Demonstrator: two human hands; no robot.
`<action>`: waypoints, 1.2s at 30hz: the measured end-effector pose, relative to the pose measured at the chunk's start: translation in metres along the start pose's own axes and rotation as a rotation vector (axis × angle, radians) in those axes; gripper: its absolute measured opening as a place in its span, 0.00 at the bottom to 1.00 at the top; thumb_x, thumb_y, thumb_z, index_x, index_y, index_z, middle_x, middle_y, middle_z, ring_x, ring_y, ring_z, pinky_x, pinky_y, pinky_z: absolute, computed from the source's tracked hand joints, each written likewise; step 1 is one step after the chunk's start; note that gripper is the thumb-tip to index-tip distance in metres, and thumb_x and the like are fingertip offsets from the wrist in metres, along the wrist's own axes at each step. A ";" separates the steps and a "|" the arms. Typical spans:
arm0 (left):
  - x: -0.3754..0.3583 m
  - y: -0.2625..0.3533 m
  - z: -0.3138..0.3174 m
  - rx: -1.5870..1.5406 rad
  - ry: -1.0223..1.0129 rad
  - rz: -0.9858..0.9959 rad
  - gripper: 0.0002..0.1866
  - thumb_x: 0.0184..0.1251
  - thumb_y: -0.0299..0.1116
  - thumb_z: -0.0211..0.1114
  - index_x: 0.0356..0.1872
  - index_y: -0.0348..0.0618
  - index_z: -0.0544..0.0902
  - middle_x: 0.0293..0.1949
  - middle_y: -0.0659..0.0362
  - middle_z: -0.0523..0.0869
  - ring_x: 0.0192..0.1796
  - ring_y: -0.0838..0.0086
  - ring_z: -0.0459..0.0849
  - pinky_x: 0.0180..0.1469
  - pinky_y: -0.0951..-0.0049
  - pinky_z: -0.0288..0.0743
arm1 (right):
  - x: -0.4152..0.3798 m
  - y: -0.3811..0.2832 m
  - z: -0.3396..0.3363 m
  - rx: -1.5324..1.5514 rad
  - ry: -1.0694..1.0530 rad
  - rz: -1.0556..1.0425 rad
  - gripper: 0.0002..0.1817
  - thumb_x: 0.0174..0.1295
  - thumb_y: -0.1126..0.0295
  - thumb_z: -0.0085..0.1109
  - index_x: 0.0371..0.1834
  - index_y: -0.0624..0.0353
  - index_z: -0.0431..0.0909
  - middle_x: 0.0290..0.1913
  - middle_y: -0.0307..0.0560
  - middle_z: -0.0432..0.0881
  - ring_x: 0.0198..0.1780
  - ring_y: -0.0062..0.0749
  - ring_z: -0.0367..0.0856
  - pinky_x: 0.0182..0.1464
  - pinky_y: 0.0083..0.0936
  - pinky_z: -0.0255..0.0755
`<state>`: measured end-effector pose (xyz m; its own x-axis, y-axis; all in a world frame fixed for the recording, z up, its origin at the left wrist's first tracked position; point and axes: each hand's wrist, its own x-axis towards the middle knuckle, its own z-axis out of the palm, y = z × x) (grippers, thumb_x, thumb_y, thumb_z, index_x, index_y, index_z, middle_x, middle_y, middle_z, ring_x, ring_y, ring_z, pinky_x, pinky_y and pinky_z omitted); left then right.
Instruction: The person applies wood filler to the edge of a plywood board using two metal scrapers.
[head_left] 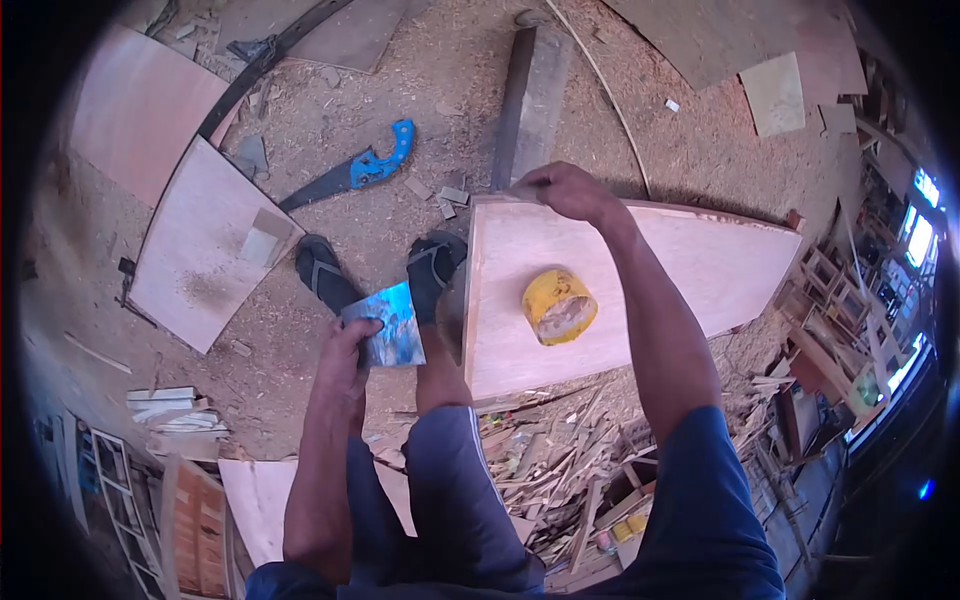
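My left hand [345, 355] pinches a thin square plate [394, 325] with a bright blue, mottled face, thumb on top. My right hand [570, 192] is closed at the far edge of a pale plywood panel [700, 260], near its left corner. Whatever its fingers hold there is too small and hidden to make out. On the panel a yellow round tub [560, 306] rests with its opening tilted toward me, pale material inside. The panel is raised a little off the ground and narrows to the right.
A handsaw [350, 175] with a blue handle lies on the sawdust-covered ground [440, 90]. Beyond the panel lies a thick wooden beam [533, 105]. Another plywood piece [215, 250] lies left of my feet. Scrap wood [560, 450] is heaped near my right side.
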<state>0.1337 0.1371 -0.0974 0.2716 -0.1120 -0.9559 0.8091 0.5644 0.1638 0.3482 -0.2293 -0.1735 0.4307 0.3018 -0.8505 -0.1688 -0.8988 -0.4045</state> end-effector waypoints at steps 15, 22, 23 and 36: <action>0.046 -0.024 0.030 -0.331 -0.072 -0.023 0.12 0.65 0.25 0.66 0.47 0.32 0.86 0.41 0.54 0.92 0.42 0.70 0.92 0.50 0.71 0.87 | 0.082 -0.008 0.062 -0.304 -0.057 0.086 0.21 0.65 0.68 0.54 0.57 0.37 0.90 0.57 0.50 0.89 0.61 0.49 0.86 0.66 0.45 0.77; 0.048 -0.004 0.031 -0.404 -0.082 -0.019 0.12 0.66 0.24 0.66 0.48 0.31 0.86 0.42 0.53 0.92 0.44 0.69 0.93 0.53 0.70 0.86 | 0.056 -0.019 0.077 -0.309 -0.001 0.110 0.22 0.64 0.69 0.54 0.57 0.36 0.90 0.56 0.51 0.89 0.59 0.49 0.86 0.64 0.46 0.78; 0.046 0.003 0.032 -0.414 -0.080 -0.021 0.12 0.65 0.24 0.66 0.48 0.31 0.86 0.43 0.53 0.92 0.45 0.69 0.92 0.53 0.70 0.86 | 0.053 -0.020 0.073 -0.312 0.007 0.086 0.22 0.64 0.69 0.54 0.57 0.36 0.90 0.56 0.51 0.89 0.60 0.49 0.86 0.65 0.46 0.78; 0.043 0.016 0.000 -0.534 -0.094 0.028 0.16 0.67 0.28 0.64 0.53 0.31 0.83 0.47 0.52 0.91 0.48 0.66 0.92 0.57 0.66 0.86 | 0.089 -0.030 0.060 -0.330 -0.114 0.269 0.24 0.62 0.70 0.51 0.58 0.39 0.90 0.59 0.52 0.88 0.63 0.50 0.84 0.69 0.42 0.74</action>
<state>0.1587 0.1413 -0.1359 0.3542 -0.1496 -0.9231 0.4302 0.9025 0.0188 0.3382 -0.1565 -0.2574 0.3067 0.0597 -0.9499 0.0384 -0.9980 -0.0503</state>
